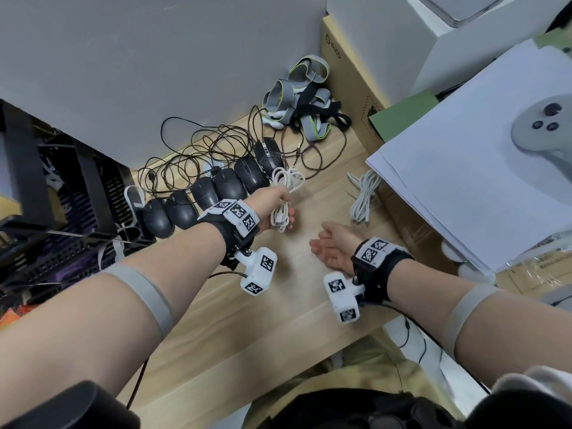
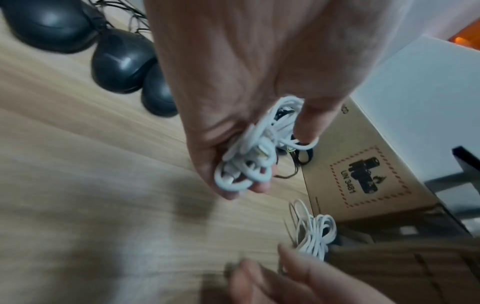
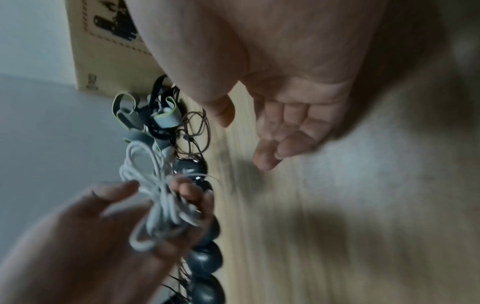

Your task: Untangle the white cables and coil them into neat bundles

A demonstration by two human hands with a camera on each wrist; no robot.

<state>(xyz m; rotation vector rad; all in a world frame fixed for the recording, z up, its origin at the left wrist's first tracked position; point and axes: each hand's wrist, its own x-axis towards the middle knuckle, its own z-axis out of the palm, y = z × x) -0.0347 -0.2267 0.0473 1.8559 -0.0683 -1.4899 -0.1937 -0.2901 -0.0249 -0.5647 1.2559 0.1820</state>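
Note:
My left hand grips a coiled white cable bundle above the wooden table; loops stick out above and below the fist. A second white cable bundle lies on the table beside the stack of white paper. My right hand hovers palm up over the table between the two bundles, fingers relaxed and holding nothing.
A row of black mice with tangled dark cords lies behind my left hand. Grey straps are piled by a cardboard box. A paper stack with a controller fills the right; a black rack stands left.

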